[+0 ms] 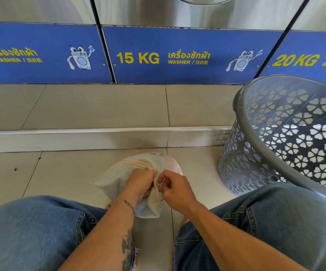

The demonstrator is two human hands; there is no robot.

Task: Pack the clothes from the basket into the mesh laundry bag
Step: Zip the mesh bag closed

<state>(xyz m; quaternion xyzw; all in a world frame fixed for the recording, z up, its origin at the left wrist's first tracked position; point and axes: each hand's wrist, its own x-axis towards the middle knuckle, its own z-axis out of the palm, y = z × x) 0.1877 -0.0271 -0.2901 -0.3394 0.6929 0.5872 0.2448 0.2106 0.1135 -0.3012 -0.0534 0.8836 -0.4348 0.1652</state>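
A white mesh laundry bag (119, 175) lies bulging on the tiled floor between my knees, its cream zipper running along the top. My left hand (141, 183) grips the bag's fabric at the near end of the zipper. My right hand (175, 189) pinches the small zipper pull right beside it. The two hands touch each other over the bag. A grey plastic basket (287, 137) with flower-shaped holes stands to the right, tilted toward me; no clothes show inside it.
Blue-fronted washers (177, 55) marked 15 KG and 20 KG line the back, on a raised tiled step (99, 132). My knees in blue jeans (31, 231) fill the bottom of the view. Bare floor tiles lie to the left of the bag.
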